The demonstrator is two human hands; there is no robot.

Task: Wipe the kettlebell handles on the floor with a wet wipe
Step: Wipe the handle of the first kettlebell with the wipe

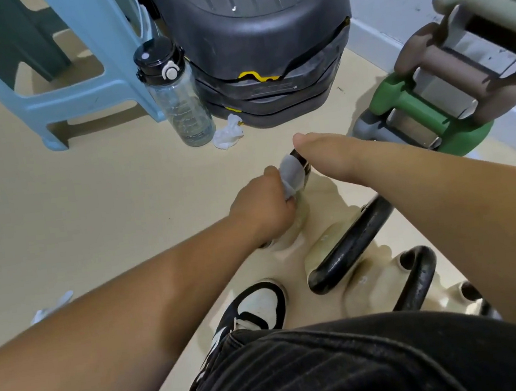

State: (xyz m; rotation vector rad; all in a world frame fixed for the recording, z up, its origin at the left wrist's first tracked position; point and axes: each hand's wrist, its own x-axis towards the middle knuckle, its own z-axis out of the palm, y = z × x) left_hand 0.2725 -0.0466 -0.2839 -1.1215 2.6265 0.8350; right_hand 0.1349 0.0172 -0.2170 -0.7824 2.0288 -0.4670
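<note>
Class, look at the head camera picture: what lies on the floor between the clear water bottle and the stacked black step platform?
A crumpled white wipe lies between the water bottle and the black step platform; the head view shows it.

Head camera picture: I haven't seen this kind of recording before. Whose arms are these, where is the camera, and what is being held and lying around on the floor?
There is no machine here. One wide-angle camera sits on a person's head and looks down, so both bare arms reach in from below.

The left hand grips a wet wipe wrapped over the black handle of the farthest kettlebell. The right hand rests on that handle's other side; its fingers are hidden.

Two more black handles, a nearer handle and the nearest handle, rise from pale kettlebells beside a shoe.

Further off stand a water bottle, a crumpled wipe, a blue stool, a stack of black steps and a dumbbell rack.
</note>
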